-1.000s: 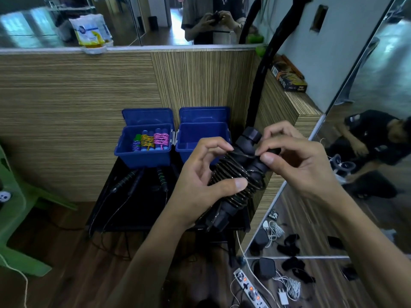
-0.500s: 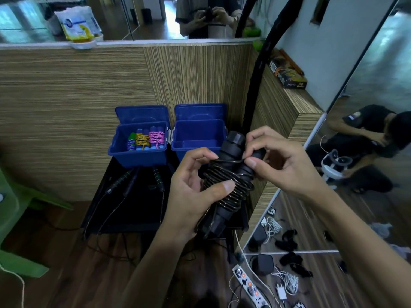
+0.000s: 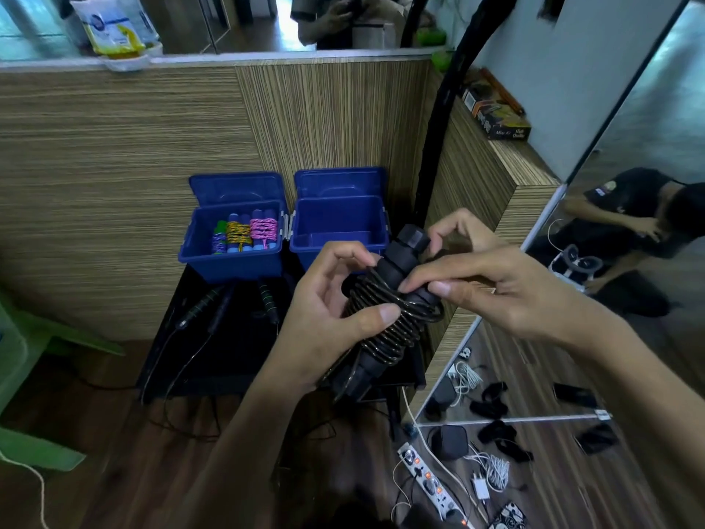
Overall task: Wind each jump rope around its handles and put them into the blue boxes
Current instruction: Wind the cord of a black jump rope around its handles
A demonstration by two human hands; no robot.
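The left hand holds a black jump rope up in the air, in front of the right blue box. The rope cord is wound many times round the two black handles, which sit side by side & tilt up to the right. Left thumb lies across the coils; the other left fingers curl round the back, so they are clamped on the bundle. The right hand is at the top part of the handles. Its fingers are pinched tight on the cord near the top coil.

The right blue box is open w/ its lid up, just behind the bundle. The left blue box sits beside it, touching it, lid up too. Inside it are wound ropes: a green one, a yellow one, a pink one.

Both boxes stand at the back of a black table. In front of the left box, more rope handles lie loose on the table, cords hanging off the edge.
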